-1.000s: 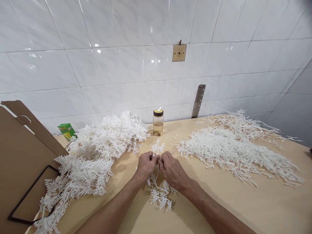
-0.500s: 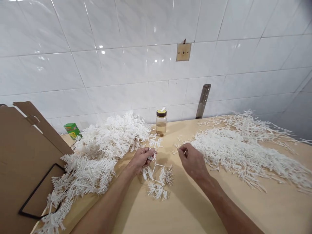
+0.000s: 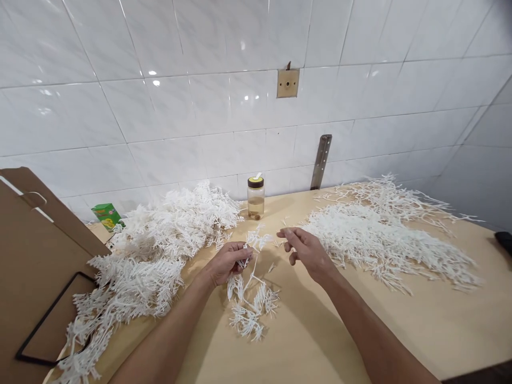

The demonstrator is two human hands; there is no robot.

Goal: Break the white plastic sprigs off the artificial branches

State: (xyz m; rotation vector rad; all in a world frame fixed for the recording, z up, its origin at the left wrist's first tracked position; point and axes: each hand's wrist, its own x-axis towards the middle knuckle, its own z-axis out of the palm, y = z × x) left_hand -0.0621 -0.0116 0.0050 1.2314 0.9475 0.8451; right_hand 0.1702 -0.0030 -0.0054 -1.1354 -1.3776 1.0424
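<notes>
My left hand (image 3: 230,261) is closed, thumb against fingers, on a white branched sprig (image 3: 252,306) that looks like plastic. Its upper twigs rise past my fingertips, and its feathery lower branches hang toward the table. To the right, my right hand (image 3: 306,250) is raised with its fingers apart and nothing visible in them. A small white bit (image 3: 272,267) shows between the sprig and my right hand; whether it is falling or lying there I cannot tell. Left of my left hand is a big heap of feathery white sprigs (image 3: 168,229). Beyond my right hand spreads a pile of white pieces (image 3: 380,240).
A lidded jar of yellowish liquid (image 3: 256,200) stands by the tiled wall. At the left are a cardboard box (image 3: 36,256), a black wire frame (image 3: 38,322) and a green carton (image 3: 107,216). A dark metal bracket (image 3: 321,161) leans at the wall. A black object (image 3: 504,241) lies far right.
My right hand has moved a little up and its fingers have spread from a pinch. A small white bit now shows beside the sprig. The view has shifted slightly to the right.
</notes>
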